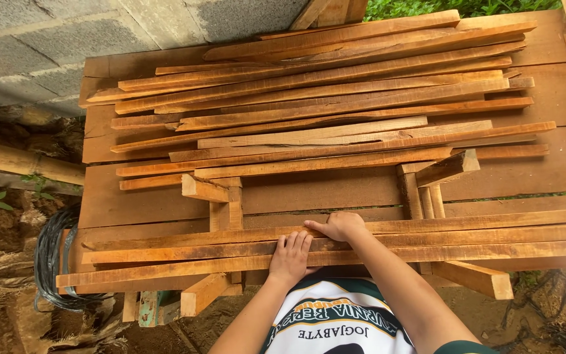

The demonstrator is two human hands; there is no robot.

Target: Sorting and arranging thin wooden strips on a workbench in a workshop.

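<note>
My left hand (289,257) lies flat, fingers together, on the nearest long wooden slats (165,252) at the front of a rough plank workbench (126,203). My right hand (340,226) rests just beyond it, fingers curled over the far edge of a slat (479,223). Neither hand lifts anything. A big pile of thin reddish-brown wooden strips (322,105) lies lengthwise across the back half of the bench. Two wooden blocks (207,190) (447,167) stand up from the bench between the pile and the near slats.
A grey block wall (99,26) rises behind the bench at the left. A coil of black wire (50,259) hangs at the bench's left end. Bamboo poles (21,160) lie at the left over dirt ground. Green plants (427,6) show at the top.
</note>
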